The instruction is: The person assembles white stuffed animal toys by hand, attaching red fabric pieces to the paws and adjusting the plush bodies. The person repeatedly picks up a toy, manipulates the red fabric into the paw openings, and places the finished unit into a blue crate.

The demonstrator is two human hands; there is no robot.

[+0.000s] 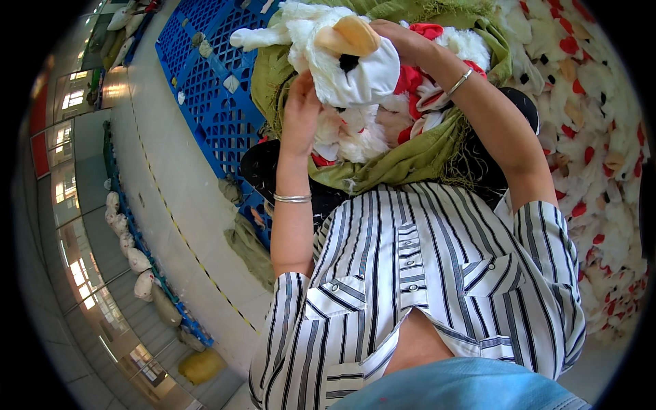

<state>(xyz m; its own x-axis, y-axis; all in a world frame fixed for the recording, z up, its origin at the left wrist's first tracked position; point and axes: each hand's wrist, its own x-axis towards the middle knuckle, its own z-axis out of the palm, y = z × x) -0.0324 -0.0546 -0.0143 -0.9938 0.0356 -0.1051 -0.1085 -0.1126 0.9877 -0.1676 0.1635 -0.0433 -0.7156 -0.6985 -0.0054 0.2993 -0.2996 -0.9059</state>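
Both my hands hold up a white plush toy [345,58] with an orange beak and a black patch. My left hand [301,113] grips its lower left side, fingers closed into the fur. Around the top right of the toy curls my right hand [403,37], next to red fabric pieces [413,82]. Under the toy, more white, red and tan plush parts [362,137] lie heaped on a green cloth [410,160] across my lap. Each wrist carries a silver bangle. I wear a black-and-white striped shirt [410,273].
A large pile of white plush skins with red and tan patches [594,137] fills the right side. A blue plastic pallet [212,96] lies on the pale floor to the left. Filled white sacks [133,260] line the far wall, with a yellow sack [201,365] below.
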